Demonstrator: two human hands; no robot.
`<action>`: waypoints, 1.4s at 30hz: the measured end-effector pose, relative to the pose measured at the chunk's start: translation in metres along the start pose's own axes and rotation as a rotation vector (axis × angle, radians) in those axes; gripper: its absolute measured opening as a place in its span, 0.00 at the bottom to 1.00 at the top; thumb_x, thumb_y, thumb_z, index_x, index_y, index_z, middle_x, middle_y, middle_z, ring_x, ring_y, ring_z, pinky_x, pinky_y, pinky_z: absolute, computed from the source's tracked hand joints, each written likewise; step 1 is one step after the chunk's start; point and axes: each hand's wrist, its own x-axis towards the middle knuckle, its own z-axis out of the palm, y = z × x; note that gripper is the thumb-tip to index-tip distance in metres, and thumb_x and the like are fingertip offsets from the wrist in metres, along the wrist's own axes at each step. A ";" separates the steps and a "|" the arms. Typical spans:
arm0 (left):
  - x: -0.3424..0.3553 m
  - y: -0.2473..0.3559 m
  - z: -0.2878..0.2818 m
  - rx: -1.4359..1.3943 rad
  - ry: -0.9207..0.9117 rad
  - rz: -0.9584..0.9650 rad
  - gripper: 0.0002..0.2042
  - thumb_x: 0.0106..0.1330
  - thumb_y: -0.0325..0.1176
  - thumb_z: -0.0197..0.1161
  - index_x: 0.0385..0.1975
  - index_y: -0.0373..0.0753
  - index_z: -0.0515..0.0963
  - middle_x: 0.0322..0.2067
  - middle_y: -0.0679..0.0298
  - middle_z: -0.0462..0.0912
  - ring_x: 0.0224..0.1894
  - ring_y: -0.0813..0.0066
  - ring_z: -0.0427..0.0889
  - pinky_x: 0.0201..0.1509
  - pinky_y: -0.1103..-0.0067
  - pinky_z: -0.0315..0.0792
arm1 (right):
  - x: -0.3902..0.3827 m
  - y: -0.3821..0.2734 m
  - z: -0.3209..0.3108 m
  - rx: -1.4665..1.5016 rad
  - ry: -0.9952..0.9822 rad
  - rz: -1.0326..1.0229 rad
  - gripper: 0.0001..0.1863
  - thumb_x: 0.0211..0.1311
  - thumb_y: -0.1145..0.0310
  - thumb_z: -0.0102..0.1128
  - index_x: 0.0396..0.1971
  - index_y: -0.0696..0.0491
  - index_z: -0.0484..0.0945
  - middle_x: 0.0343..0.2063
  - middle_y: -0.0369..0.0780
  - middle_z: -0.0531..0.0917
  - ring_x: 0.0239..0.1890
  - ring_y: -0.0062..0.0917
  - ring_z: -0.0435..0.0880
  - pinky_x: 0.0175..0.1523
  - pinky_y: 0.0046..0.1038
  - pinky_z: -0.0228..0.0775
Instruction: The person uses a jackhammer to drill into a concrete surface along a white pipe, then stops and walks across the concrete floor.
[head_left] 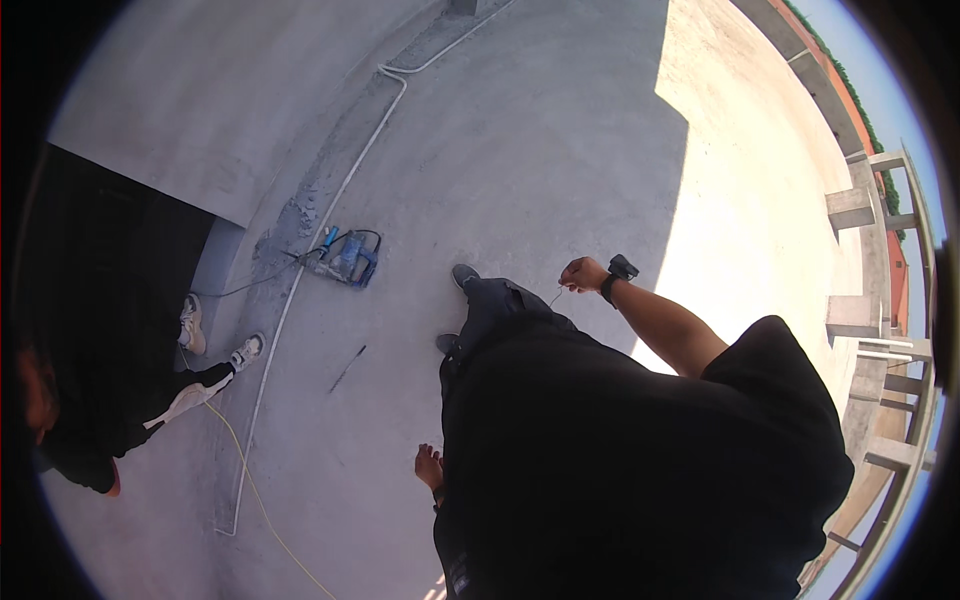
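My right hand [583,274] is out ahead of my body, its fingers pinched together. From them hangs a thin, bent, wire-like piece [557,296], too small to make out fully. A dark strap with a small black device [623,267] sits on that wrist. My left hand [430,466] hangs low beside my hip, fingers loosely apart, with nothing visible in it. Away from both hands, a dusty blue power drill [345,260] lies on the concrete floor near the wall. A thin dark rod [347,368], like a long drill bit, lies between the drill and my left hand.
White pipe [350,178] runs along the wall's foot. Another person's sneaker [247,352] is at left, beside a dark opening [110,250]. A yellow cord [243,455] and a grey cable [245,287] cross the floor. Concrete railing blocks [853,315] line the right edge.
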 end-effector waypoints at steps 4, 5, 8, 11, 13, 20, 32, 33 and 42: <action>0.012 -0.013 -0.003 -0.341 0.099 -0.105 0.20 0.57 0.44 0.53 0.35 0.28 0.72 0.32 0.60 0.76 0.25 0.76 0.72 0.25 0.82 0.67 | 0.003 -0.004 -0.001 -0.011 -0.010 -0.005 0.09 0.45 0.64 0.61 0.22 0.53 0.76 0.17 0.33 0.78 0.19 0.15 0.76 0.24 0.19 0.69; 0.014 -0.011 -0.002 -0.335 0.104 -0.102 0.20 0.57 0.44 0.53 0.35 0.28 0.72 0.32 0.60 0.76 0.25 0.76 0.72 0.25 0.82 0.67 | 0.006 -0.003 0.002 -0.015 -0.026 -0.004 0.09 0.45 0.64 0.61 0.22 0.53 0.76 0.17 0.33 0.78 0.19 0.15 0.76 0.24 0.19 0.69; 0.028 -0.032 -0.025 -0.498 0.002 -0.133 0.21 0.58 0.46 0.53 0.29 0.29 0.74 0.28 0.60 0.76 0.24 0.77 0.72 0.24 0.84 0.66 | 0.011 -0.012 0.014 0.025 -0.039 -0.034 0.09 0.46 0.64 0.61 0.22 0.53 0.76 0.17 0.33 0.78 0.19 0.15 0.76 0.24 0.18 0.69; -0.013 0.050 0.004 -0.038 -0.054 -0.148 0.19 0.57 0.47 0.53 0.29 0.32 0.74 0.27 0.64 0.75 0.24 0.79 0.71 0.22 0.86 0.64 | 0.004 0.017 -0.008 0.055 0.024 -0.002 0.08 0.46 0.64 0.61 0.22 0.53 0.76 0.18 0.33 0.77 0.19 0.15 0.75 0.24 0.18 0.68; -0.019 0.045 -0.003 -0.024 0.005 0.055 0.18 0.57 0.46 0.53 0.30 0.34 0.74 0.27 0.66 0.75 0.24 0.81 0.71 0.21 0.87 0.63 | 0.004 0.012 -0.003 0.042 0.008 0.008 0.08 0.46 0.64 0.60 0.22 0.54 0.76 0.18 0.33 0.77 0.20 0.15 0.75 0.24 0.18 0.68; -0.028 0.017 -0.007 -0.149 0.069 0.188 0.13 0.57 0.42 0.55 0.32 0.39 0.74 0.28 0.69 0.75 0.25 0.83 0.71 0.21 0.87 0.61 | 0.005 0.005 0.005 0.007 -0.033 0.039 0.09 0.47 0.65 0.60 0.24 0.54 0.74 0.18 0.33 0.76 0.20 0.15 0.75 0.23 0.18 0.67; -0.045 0.011 -0.001 -0.187 0.109 -0.022 0.14 0.57 0.42 0.53 0.33 0.37 0.74 0.28 0.67 0.76 0.25 0.82 0.72 0.21 0.86 0.63 | 0.001 -0.018 0.020 -0.020 -0.058 -0.002 0.07 0.48 0.66 0.59 0.23 0.55 0.75 0.19 0.33 0.76 0.21 0.15 0.74 0.24 0.18 0.66; -0.045 0.016 -0.001 -0.304 0.122 -0.193 0.14 0.57 0.42 0.53 0.33 0.36 0.74 0.28 0.66 0.77 0.25 0.81 0.72 0.21 0.85 0.63 | 0.000 -0.017 0.020 -0.028 -0.052 -0.007 0.07 0.48 0.67 0.59 0.24 0.55 0.75 0.19 0.33 0.76 0.21 0.15 0.74 0.24 0.17 0.66; -0.047 0.013 -0.008 -0.277 0.169 -0.177 0.15 0.57 0.42 0.54 0.33 0.34 0.74 0.27 0.64 0.77 0.24 0.80 0.74 0.22 0.84 0.66 | -0.005 -0.020 0.027 -0.037 -0.089 0.041 0.07 0.49 0.67 0.58 0.25 0.55 0.76 0.19 0.32 0.76 0.21 0.15 0.74 0.24 0.17 0.65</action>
